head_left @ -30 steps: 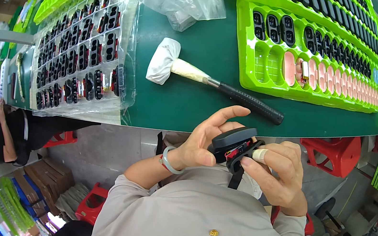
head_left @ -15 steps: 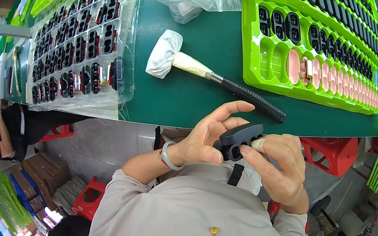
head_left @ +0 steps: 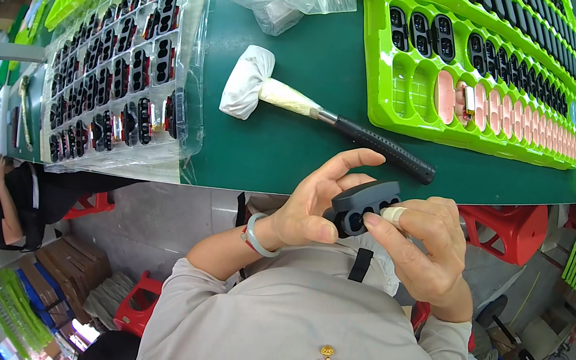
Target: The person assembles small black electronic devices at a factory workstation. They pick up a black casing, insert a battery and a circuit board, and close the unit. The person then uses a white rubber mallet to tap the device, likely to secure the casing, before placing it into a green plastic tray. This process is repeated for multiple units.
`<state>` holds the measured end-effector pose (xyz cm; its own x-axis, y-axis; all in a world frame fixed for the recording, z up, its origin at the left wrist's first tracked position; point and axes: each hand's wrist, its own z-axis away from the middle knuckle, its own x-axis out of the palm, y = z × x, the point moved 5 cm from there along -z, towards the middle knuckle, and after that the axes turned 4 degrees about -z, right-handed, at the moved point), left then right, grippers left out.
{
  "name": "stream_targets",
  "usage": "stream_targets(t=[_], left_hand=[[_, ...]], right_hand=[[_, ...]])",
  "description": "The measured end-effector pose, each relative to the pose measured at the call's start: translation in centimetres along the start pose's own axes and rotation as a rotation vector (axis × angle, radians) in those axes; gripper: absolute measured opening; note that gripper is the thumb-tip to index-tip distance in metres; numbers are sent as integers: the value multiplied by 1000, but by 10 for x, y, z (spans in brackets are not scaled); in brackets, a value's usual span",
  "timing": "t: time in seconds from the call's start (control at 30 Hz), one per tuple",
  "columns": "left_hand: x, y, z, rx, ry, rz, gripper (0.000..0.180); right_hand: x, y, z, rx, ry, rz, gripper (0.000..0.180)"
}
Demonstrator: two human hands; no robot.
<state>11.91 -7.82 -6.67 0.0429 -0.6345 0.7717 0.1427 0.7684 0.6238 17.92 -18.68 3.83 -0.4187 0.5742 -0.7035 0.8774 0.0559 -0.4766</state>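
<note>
At the far left of the green bench (head_left: 286, 143) sits a clear blister tray (head_left: 122, 76) full of small dark parts; beside it lies a cloth-wrapped mallet (head_left: 313, 106). Just off the bench edge, the left hand (head_left: 313, 209) and right hand (head_left: 425, 254) close together on one dark plastic housing (head_left: 364, 204). Rightward, the lime tray (head_left: 478, 81) holds mostly filled slots, a few empty. Red stools stand on the concrete floor
</note>
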Motion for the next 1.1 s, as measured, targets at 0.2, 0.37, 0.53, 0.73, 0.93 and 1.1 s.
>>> stream_targets(t=[0.2,0.37,0.53,0.73,0.93,1.1], left_hand=[[1,-1,0,24,-20,54,108],[-2,-3,-2,18,-60,93,110],[-3,-4,0,2,-57,62,112],[-1,-3,0,-15,-84,47,112],[0,-3,1,-38,-152,82,112],[2,-2,1,-73,-139,74,116]], right_hand=[[2,-7,-2,-33,-18,62,42],[5,-11,-1,-32,-33,86,42],[6,-13,4,-27,-31,102,41],[7,-14,9,-43,25,120,38],[4,-10,11,-66,12,32,37],[1,-7,11,-67,-31,-13,37]])
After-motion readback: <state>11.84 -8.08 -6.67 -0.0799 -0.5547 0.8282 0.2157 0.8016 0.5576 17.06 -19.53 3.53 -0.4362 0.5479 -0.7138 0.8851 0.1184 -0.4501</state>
